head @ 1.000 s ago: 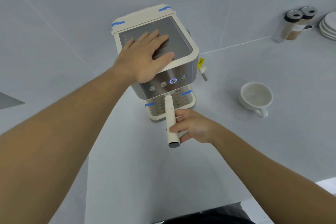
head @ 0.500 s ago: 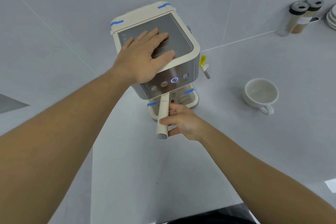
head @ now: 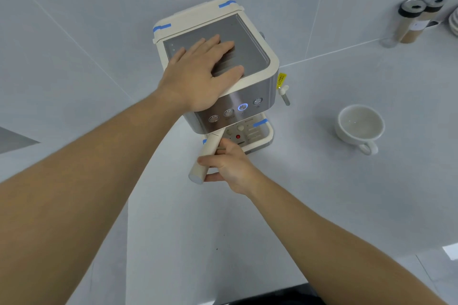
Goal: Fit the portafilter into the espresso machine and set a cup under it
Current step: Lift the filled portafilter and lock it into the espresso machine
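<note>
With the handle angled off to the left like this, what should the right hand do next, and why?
Probably swing the portafilter handle rightward to lock it: the right hand grips it angled left of the front panel, the left hand braces the espresso machine, and the cup waits aside.

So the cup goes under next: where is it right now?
In the head view, the empty white ceramic cup stands on the grey counter, right of the cream espresso machine, beyond its steam wand.
</note>
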Demonstrator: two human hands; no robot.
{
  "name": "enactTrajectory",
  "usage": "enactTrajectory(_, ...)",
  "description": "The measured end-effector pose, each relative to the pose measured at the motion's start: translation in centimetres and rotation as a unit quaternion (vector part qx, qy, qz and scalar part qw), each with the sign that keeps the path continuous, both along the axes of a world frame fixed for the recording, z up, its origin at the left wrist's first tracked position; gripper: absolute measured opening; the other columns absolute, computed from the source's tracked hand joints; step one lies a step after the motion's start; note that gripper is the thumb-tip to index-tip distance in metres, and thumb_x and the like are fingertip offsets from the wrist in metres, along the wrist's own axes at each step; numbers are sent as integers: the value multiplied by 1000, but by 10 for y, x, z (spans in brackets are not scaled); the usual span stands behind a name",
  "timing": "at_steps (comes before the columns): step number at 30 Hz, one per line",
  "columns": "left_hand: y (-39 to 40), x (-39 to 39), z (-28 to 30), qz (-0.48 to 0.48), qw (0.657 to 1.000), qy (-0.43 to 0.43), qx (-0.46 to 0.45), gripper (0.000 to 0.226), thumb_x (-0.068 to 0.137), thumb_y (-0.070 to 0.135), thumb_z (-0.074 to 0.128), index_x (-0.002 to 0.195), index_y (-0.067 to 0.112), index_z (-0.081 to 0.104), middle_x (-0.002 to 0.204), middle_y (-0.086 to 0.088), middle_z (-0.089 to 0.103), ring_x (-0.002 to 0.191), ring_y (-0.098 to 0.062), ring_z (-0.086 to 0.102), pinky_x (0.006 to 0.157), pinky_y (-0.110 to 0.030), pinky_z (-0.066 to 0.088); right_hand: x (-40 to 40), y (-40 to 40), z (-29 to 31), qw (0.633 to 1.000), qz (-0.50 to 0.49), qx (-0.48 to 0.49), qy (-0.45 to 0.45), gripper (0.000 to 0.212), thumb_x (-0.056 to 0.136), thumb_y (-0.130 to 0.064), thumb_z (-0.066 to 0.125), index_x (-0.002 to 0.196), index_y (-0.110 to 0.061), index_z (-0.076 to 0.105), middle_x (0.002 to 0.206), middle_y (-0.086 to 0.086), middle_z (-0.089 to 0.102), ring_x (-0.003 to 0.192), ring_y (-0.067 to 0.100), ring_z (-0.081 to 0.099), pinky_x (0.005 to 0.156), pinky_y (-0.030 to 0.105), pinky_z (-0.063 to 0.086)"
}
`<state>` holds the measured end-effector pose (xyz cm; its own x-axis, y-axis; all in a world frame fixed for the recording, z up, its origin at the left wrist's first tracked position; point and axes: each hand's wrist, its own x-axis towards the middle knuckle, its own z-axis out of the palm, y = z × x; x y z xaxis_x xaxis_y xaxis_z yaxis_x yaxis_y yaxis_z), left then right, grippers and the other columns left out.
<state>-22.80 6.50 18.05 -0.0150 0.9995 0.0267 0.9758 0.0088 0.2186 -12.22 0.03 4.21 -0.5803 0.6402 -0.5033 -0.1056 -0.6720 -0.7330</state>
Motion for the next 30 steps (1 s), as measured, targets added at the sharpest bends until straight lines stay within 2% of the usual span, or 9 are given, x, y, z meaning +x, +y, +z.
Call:
enactTrajectory(5,-1,0,0,0,1000,-2,0,67,88,66,34,149,40,29,164,8,21,152,-14,14,122,-46,8,-15,-3,-1,999,-31,-12,4,50,79,5,74,123,-6,54,125,23,62,110,34,65,64,42,63)
enactTrajectory(8,0,0,0,-4,1000,0,1,67,88,66,34,150,40,29,164,7,21,152,-14,13,122,-46,8,-25,-3,-2,999,-47,-21,15,53,76,5,75,123,-6,53,129,24,60,115,37,64,63,41,63)
enactTrajectory(16,3,-3,-4,-10,1000,1,5,73,81,72,28,147,40,32,161,9,28,150,-14,20,120,-49,14,-45,-1,2,996,-81,-22,42,46,77,8,74,112,-8,49,113,17,59,99,27,64,66,41,63)
enactTrajectory(21,2,-2,-2,-8,1000,-4,6,71,83,70,31,148,40,31,163,8,25,151,-14,17,121,-47,11,-42,-3,1,996,-79,-7,37,49,78,8,73,119,-3,49,109,15,60,97,26,63,64,38,64)
enactTrajectory(26,4,-4,-3,-8,1000,-6,4,73,80,72,28,146,41,33,160,9,30,149,-15,22,120,-49,14,-21,-5,-4,998,-42,18,30,44,78,7,70,113,-16,55,106,16,61,91,27,66,63,37,61)
enactTrajectory(28,4,-3,-3,-9,1000,-7,4,74,80,72,28,146,41,33,160,9,30,149,-14,22,120,-49,14,-5,-6,-6,999,-28,11,40,46,80,10,64,118,-11,52,98,17,61,82,30,69,69,43,60)
enactTrajectory(30,2,-2,-3,-8,1000,-6,3,72,82,71,29,148,41,31,162,9,27,150,-15,19,121,-48,11,12,-6,-8,998,-20,0,55,45,81,13,57,120,-8,51,88,15,61,74,32,68,78,54,59)
